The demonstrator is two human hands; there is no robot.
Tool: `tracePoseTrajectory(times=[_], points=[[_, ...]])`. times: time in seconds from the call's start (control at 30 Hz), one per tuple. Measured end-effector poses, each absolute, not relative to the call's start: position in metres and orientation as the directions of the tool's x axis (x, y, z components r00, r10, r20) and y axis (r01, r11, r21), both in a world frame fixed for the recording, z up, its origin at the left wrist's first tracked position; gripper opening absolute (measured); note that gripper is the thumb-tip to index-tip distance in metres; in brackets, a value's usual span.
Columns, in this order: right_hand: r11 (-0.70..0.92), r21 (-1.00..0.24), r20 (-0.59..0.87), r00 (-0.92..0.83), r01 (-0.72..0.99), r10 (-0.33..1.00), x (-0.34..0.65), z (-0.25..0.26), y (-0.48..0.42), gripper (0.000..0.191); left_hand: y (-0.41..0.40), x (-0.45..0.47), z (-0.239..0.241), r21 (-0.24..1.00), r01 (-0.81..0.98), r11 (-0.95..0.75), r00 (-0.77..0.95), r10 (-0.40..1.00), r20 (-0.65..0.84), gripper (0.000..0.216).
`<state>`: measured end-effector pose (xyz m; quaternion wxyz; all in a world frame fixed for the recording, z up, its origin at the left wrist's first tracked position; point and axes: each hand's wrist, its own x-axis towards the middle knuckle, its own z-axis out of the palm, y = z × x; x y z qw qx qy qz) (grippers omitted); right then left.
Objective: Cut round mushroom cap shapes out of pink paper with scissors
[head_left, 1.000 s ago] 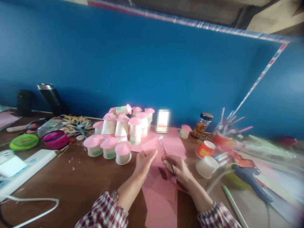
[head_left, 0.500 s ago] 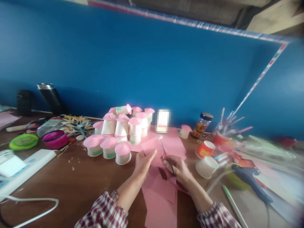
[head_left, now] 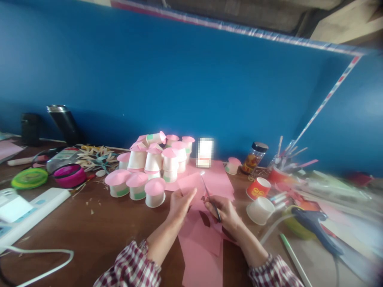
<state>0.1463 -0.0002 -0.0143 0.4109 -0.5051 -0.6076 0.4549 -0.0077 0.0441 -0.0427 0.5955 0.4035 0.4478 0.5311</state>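
Note:
My left hand [head_left: 181, 203] is closed on a piece of pink paper [head_left: 189, 184], its thumb lying on top. My right hand [head_left: 226, 211] grips a pair of scissors [head_left: 213, 205] by the dark handles, and the blades point up and away at the paper's right side. Whether the blades are apart is hard to make out. Beneath both hands lie more pink sheets [head_left: 203, 255], one with a dark leaf-shaped gap. Left of my hands stand several paper cups with pink cone tops [head_left: 154, 187], some stacked.
On the right are a white paper cup [head_left: 260, 210], a red cup [head_left: 259, 188], a glue gun [head_left: 318, 227] and a lidded jar [head_left: 254, 157]. To the left sit a power strip [head_left: 44, 211], a magenta round container [head_left: 69, 176] and a dark flask [head_left: 64, 123]. A blue panel [head_left: 191, 79] stands behind.
Almost nothing differs. Both hands and the scissors stay in nearly the same place, with only a very slight shift of the fingers.

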Motion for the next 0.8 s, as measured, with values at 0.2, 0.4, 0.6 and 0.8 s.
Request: tracePoseTrajectory(times=[0.2, 0.4, 0.6, 0.8], points=[[0.06, -0.972, 0.025, -0.154, 0.226, 0.988, 0.146, -0.013, -0.001, 0.028, 0.045, -0.008, -0.044, 0.953, -0.281, 0.11, 0.019, 0.994, -0.109, 0.039], [0.067, -0.967, 0.034, -0.134, 0.245, 0.99, 0.144, -0.011, -0.002, 0.029, 0.044, -0.007, -0.041, 0.947, -0.293, 0.128, 0.022, 0.992, -0.127, 0.04], [0.09, -0.963, 0.056, -0.138, 0.255, 0.989, 0.143, -0.012, -0.001, 0.03, 0.042, -0.006, -0.034, 0.933, -0.33, 0.146, 0.02, 0.989, -0.147, 0.037], [0.128, -0.947, 0.093, -0.132, 0.295, 0.987, 0.147, -0.02, 0.003, 0.03, 0.045, -0.006, -0.036, 0.951, -0.267, 0.155, -0.004, 0.987, -0.161, 0.041]])
